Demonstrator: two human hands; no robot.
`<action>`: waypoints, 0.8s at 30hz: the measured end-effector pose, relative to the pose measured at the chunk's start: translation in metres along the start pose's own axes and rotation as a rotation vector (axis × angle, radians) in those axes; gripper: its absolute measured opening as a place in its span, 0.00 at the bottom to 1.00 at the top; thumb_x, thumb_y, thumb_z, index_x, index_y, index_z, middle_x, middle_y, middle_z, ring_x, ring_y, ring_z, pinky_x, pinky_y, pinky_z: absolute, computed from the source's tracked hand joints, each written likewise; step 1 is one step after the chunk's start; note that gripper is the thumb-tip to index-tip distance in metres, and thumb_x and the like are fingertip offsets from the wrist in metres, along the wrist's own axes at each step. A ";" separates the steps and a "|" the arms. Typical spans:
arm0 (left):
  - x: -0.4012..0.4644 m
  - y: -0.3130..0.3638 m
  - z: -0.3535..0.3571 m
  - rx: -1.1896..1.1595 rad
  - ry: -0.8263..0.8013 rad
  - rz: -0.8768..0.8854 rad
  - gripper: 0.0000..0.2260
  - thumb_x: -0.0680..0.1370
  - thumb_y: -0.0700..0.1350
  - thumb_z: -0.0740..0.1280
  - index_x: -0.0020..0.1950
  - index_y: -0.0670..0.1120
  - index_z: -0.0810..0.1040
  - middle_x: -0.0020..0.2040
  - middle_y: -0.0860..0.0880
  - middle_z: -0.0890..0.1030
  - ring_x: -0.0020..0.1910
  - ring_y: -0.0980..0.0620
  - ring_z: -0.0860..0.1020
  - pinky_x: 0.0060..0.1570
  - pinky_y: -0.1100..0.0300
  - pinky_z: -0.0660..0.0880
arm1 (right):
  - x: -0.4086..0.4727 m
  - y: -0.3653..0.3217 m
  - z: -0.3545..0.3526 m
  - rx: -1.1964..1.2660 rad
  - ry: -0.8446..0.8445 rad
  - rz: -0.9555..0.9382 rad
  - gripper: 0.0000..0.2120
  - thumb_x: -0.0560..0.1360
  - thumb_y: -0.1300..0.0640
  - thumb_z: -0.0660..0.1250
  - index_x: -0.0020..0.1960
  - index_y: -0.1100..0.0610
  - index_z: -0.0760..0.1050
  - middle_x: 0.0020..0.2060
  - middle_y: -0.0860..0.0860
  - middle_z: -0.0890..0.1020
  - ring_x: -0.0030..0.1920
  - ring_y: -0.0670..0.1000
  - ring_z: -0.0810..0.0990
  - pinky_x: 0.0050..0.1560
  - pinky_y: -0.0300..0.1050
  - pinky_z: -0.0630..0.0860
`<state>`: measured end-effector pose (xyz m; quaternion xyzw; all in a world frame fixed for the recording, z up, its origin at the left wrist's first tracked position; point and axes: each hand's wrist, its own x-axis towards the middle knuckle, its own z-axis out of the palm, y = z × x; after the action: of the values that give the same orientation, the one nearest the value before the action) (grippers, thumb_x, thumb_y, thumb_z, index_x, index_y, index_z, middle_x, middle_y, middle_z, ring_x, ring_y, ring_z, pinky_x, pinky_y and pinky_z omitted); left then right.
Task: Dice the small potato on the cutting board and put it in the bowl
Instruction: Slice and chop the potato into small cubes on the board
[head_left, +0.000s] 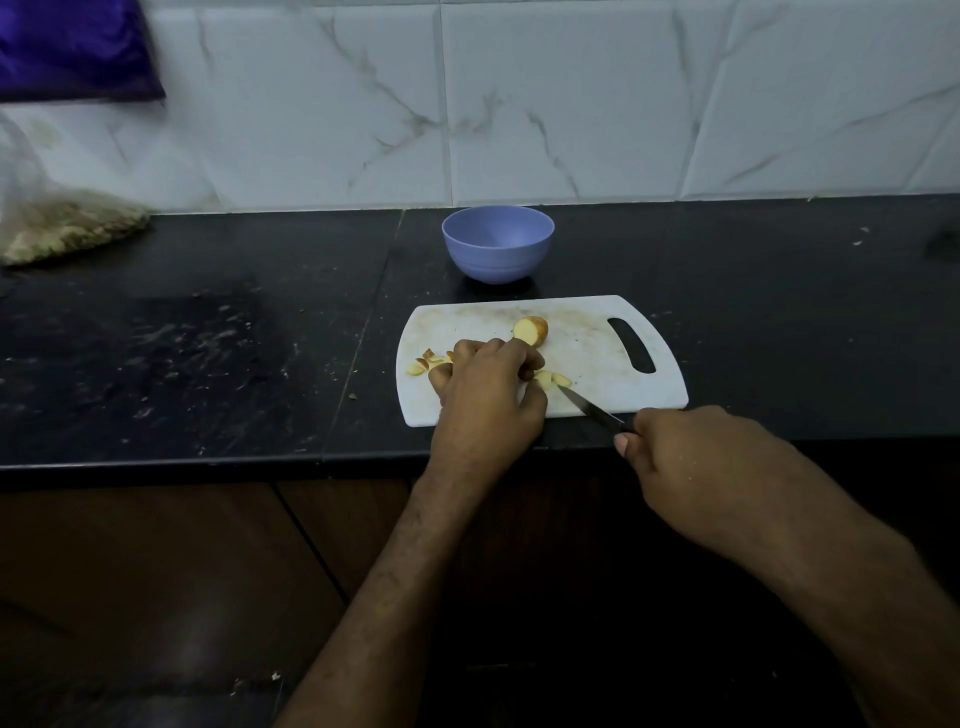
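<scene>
Knife (592, 409) in right hand (691, 467), tip toward potato bits (551, 379) under curled left hand (485, 395).

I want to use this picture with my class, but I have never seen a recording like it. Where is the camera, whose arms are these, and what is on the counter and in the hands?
There is no machine here. The one picture comes from a camera worn on a person's head, looking forward and down, so the two bare arms are that person's own. On the dark counter lies a white cutting board with a purple bowl behind it, near the tiled wall. The right hand grips a small knife, its tip at some cut potato pieces. The left hand rests curled on the board by those pieces; what it holds is hidden. More pieces lie at the board's left end, and an uncut potato half lies further back. The bowl looks empty.
</scene>
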<state>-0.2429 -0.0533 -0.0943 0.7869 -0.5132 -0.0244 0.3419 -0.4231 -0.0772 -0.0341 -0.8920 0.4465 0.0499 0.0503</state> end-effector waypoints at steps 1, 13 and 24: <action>0.000 -0.001 -0.001 -0.017 0.003 -0.005 0.10 0.78 0.46 0.68 0.59 0.54 0.78 0.56 0.57 0.78 0.62 0.56 0.67 0.58 0.54 0.55 | -0.001 -0.001 0.001 0.011 0.039 0.012 0.18 0.82 0.43 0.51 0.35 0.48 0.60 0.35 0.46 0.73 0.33 0.44 0.70 0.31 0.42 0.66; 0.002 -0.002 -0.001 -0.071 0.020 -0.042 0.08 0.77 0.47 0.70 0.56 0.55 0.80 0.53 0.59 0.80 0.60 0.59 0.67 0.56 0.55 0.56 | 0.018 -0.016 0.019 0.105 0.151 -0.038 0.13 0.83 0.46 0.50 0.47 0.52 0.67 0.33 0.47 0.69 0.32 0.46 0.69 0.32 0.44 0.66; 0.002 -0.002 0.001 -0.086 0.041 -0.059 0.09 0.78 0.46 0.70 0.56 0.55 0.78 0.52 0.59 0.80 0.57 0.59 0.66 0.56 0.55 0.57 | 0.027 -0.012 -0.005 0.088 -0.122 -0.096 0.10 0.83 0.48 0.53 0.47 0.51 0.67 0.37 0.49 0.71 0.39 0.48 0.74 0.38 0.43 0.68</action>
<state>-0.2409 -0.0548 -0.0953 0.7864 -0.4813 -0.0406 0.3850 -0.3975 -0.0921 -0.0321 -0.9046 0.4009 0.0823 0.1189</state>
